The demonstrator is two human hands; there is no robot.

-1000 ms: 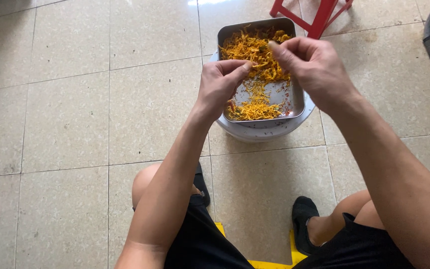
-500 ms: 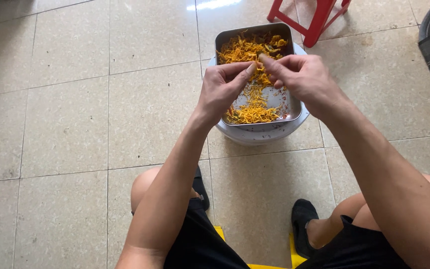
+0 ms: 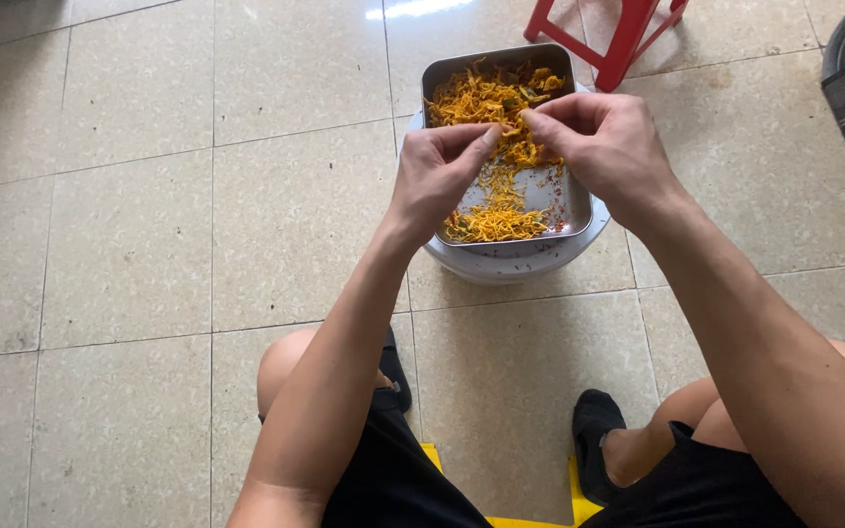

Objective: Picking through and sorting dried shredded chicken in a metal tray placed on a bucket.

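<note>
The single head camera looks steeply down from close above, over both forearms and knees, onto the tiled floor (image 3: pixel 149 244).

The scene is evenly and brightly lit by soft daylight. A white glare patch is seen on the floor tiles (image 3: pixel 100 225) just above the metal tray (image 3: pixel 579 210). Shadows are kept faint, and focus is held sharp throughout.
</note>
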